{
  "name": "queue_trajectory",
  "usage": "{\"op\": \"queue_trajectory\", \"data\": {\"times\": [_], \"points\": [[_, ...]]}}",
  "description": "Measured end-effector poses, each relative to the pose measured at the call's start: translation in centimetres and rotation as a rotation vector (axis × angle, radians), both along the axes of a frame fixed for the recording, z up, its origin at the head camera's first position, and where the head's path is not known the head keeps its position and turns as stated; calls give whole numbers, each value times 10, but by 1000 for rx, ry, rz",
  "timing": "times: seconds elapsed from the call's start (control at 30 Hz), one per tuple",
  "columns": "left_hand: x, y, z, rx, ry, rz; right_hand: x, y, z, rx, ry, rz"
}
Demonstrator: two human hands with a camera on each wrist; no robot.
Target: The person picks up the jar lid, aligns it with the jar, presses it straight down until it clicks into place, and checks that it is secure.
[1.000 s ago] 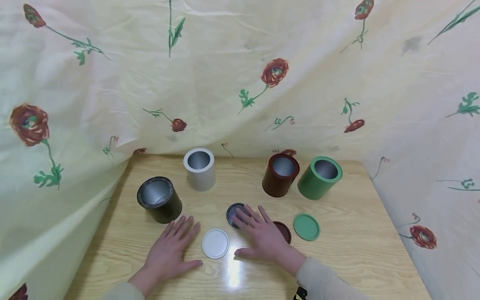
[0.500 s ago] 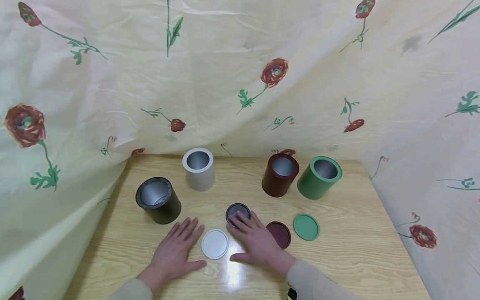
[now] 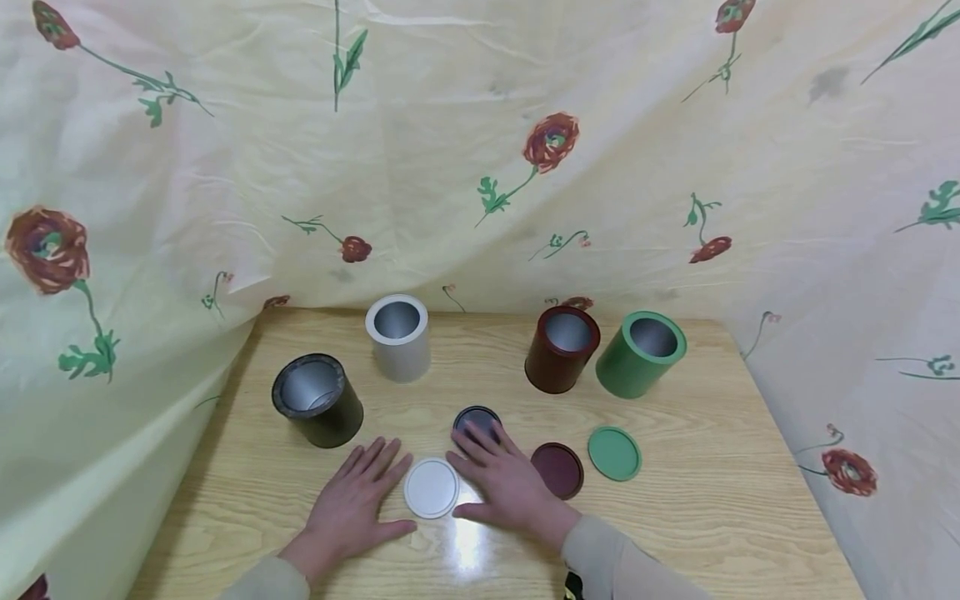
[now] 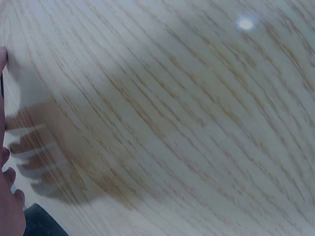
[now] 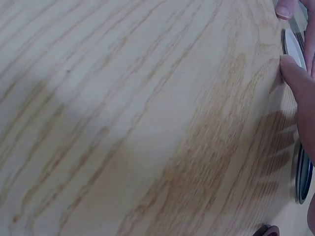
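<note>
In the head view my left hand (image 3: 347, 504) is spread with straight fingers over the wooden table, its fingertips just short of the black canister (image 3: 318, 402). My right hand (image 3: 508, 487) lies spread as well, its fingers overlapping the black round lid (image 3: 475, 417). Between the two hands sits a white round lid (image 3: 431, 488). Just right of the right hand is a dark red lid (image 3: 558, 472), and a green lid (image 3: 615, 454) lies beyond it. Neither hand grips anything. The left wrist view catches only the edge of the left hand (image 4: 7, 196) at its left border.
Along the back of the table (image 3: 712, 500) stand a white canister (image 3: 402, 350), a dark red canister (image 3: 557, 362) and a green canister (image 3: 633, 367), all uncovered and upright. A flowered cloth (image 3: 435, 167) hangs behind the table and down both sides.
My right hand has shifted left and slightly toward me, uncovering the dark red lid. My left hand has moved a little to the right. Lids and canisters have stayed put.
</note>
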State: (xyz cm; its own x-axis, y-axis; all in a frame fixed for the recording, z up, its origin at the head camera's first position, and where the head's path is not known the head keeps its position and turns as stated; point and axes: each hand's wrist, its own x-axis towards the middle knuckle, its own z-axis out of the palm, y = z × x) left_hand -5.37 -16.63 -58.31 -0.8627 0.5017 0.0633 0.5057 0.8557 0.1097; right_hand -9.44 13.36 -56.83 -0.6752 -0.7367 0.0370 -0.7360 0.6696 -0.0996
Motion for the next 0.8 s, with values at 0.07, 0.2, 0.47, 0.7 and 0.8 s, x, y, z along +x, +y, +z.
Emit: {"op": "queue_trajectory", "data": {"times": [0.07,0.2,0.47,0.7,0.8], "points": [[0,1,-1,14,20,-2,-1,-2,0,9,6,-1],[0,2,-4,31,72,-8,-3,-4,-2,17,11,-4],[-3,5,-3,31,50,-5,-6,-7,-6,-15,-27,-6],[-3,7,-6,47,87,-10,-9,-7,-9,-98,-87,24],[-4,8,-7,51,84,-8,-10,-7,-10,-118,-109,30]]}}
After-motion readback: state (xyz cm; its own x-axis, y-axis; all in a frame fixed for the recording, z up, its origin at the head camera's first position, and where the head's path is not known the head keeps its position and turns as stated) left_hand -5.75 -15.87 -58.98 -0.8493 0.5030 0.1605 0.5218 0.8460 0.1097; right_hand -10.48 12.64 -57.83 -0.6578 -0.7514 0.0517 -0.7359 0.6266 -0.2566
